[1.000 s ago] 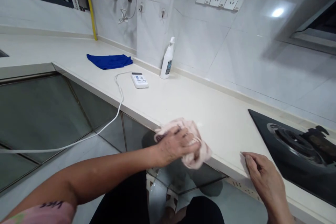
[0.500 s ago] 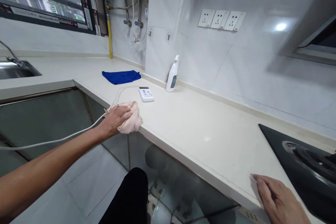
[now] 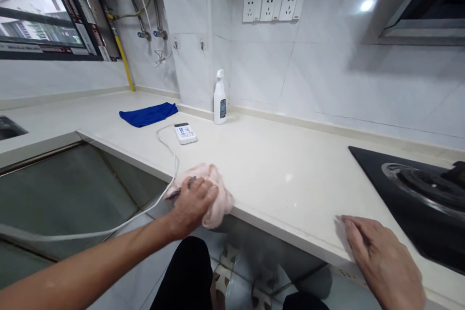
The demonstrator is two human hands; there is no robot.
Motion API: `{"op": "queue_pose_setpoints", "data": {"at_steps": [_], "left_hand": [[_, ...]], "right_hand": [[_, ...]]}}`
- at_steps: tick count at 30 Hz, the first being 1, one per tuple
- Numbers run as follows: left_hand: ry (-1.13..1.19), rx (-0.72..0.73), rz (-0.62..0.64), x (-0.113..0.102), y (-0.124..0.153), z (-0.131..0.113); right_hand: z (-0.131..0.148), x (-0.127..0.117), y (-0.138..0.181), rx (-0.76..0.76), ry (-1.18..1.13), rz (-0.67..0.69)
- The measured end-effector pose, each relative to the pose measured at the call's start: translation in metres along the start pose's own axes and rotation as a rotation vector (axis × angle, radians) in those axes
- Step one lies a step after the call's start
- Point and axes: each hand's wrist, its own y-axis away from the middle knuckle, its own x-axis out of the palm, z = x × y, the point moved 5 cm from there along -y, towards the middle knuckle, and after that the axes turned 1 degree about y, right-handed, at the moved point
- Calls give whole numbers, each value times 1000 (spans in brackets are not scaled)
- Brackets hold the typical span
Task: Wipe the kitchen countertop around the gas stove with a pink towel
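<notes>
My left hand (image 3: 194, 203) is closed on a pale pink cleaning cloth (image 3: 221, 198), pressing it against the front edge of the white countertop (image 3: 283, 169). Part of the cloth hangs over that edge, and a dark patch of it shows by my fingers. A white cable (image 3: 176, 164) runs past the cloth to a small white box-shaped device (image 3: 185, 133) lying behind it. On the right, my right hand (image 3: 381, 256) rests on the counter near its front edge, holding nothing, its fingers extended close together and its thumb alongside.
Against the wall stands a white spray bottle (image 3: 220, 99). A folded blue cloth (image 3: 148, 115) lies farther left, toward the sink (image 3: 10, 128). The black gas hob (image 3: 399, 193) borders my right hand. Wall sockets (image 3: 271, 7) are above the counter.
My left hand has slid the pink cloth along the counter's front edge, to the right and nearer to me. My right hand stays at its place beside the hob. The view has turned rightward.
</notes>
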Motion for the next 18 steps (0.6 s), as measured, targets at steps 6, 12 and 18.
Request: {"op": "queue_pose_setpoints", "data": {"at_steps": [6, 12, 18], "left_hand": [[112, 229, -67, -20, -62, -146], [240, 369, -232, -41, -107, -242], [282, 389, -297, -33, -93, -213]], "right_hand": [[-6, 1, 0, 27, 0, 16], [-34, 17, -2, 1, -118, 98], [-46, 19, -3, 23, -167, 133]]}}
